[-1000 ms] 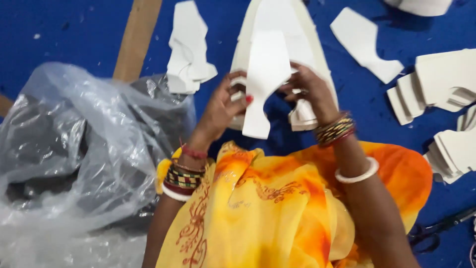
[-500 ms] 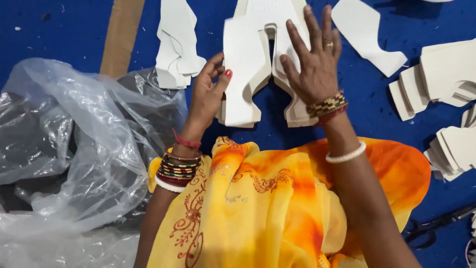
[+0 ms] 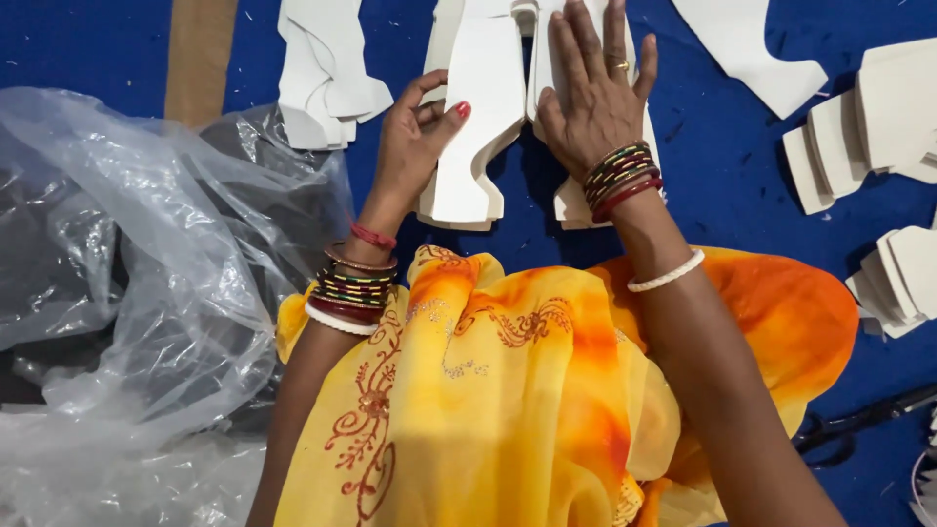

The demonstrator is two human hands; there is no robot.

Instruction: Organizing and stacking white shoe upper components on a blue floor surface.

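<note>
A stack of white cut-out card pieces [image 3: 483, 107] lies on the blue cloth-covered surface [image 3: 88, 44] at the top centre. My left hand [image 3: 415, 146] grips the left edge of the stack, thumb on top and fingers underneath. Fingers spread, my right hand [image 3: 595, 93] lies flat on the right half of the stack, pressing it down. Both wrists carry coloured bangles. Yellow and orange fabric [image 3: 527, 390] covers my lap below the hands.
A large crumpled clear plastic bag [image 3: 127, 293] fills the left side. More white cut-out stacks lie at top left [image 3: 322, 78], top right [image 3: 752, 49] and right edge [image 3: 878, 127]. A brown strip [image 3: 200, 54] is at top left. Black scissors [image 3: 859, 420] lie at lower right.
A white piece held up in both hands a second ago now lies on the stack. My right hand has flattened onto it, while my left hand holds the left edge.
</note>
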